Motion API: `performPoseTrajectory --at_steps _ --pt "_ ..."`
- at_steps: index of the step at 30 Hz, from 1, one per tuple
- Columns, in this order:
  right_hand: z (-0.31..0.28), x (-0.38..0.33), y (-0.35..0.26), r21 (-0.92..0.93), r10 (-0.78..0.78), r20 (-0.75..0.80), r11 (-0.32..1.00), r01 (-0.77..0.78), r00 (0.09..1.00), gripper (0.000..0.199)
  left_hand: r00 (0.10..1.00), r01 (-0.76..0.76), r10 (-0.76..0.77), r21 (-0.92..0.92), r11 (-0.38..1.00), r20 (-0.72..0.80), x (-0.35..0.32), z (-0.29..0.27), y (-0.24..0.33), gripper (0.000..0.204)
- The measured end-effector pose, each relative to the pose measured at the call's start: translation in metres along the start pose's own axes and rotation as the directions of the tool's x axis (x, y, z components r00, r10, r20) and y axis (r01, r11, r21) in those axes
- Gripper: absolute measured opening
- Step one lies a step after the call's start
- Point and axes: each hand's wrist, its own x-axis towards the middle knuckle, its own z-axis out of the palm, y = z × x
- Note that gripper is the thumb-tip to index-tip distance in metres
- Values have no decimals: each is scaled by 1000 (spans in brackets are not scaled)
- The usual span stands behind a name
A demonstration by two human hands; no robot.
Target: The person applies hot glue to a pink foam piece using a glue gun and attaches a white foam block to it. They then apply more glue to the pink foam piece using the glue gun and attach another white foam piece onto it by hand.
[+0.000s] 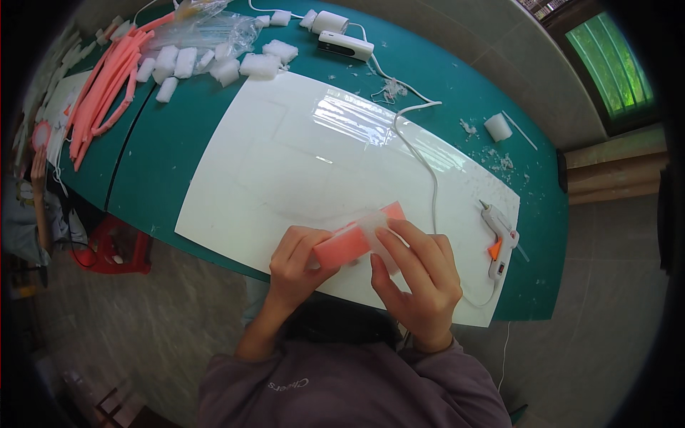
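Over the near edge of a glossy white board [250,171], both my hands work on one small foam assembly. My left hand [292,260] is closed on the left end of a pink foam block [342,248]. A whitish, translucent foam piece [374,232] lies across the block's right part, with a pink corner showing beyond it. My right hand [422,278] pinches this whitish piece, fingertips on top and thumb on the near side. Whether the two pieces are joined cannot be seen. A white glue gun with an orange trigger [501,242] rests on the board to the right.
Pink foam strips [107,93] lie at the far left of the green table [164,150], near white foam chunks [187,63]. A white device [345,45] has a cord crossing the board. At left are another person's hand [39,167] and a red stool [121,250].
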Motion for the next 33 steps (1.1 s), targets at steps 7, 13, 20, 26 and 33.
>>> performPoseTrajectory --at_steps 7,13,20,26,33 --pt "-6 -1 -2 1 23 58 1000 -23 998 44 1000 10 -10 -7 1000 6 1 -1 1 29" --pt "-11 -8 -2 92 128 156 985 -143 979 56 1000 1 -1 -6 1000 -6 -1 -2 1 29" --pt "-7 -8 -2 60 92 30 994 -94 995 50 1000 -27 27 2 1000 -8 -1 -2 -1 31" --pt "-2 -13 -1 58 40 -8 998 -40 999 39 1000 -25 25 -3 1000 -3 -1 -1 -2 34" --pt "0 -13 0 33 3 -5 999 -3 1000 38 1000 -23 23 4 1000 7 -1 -2 -1 35"
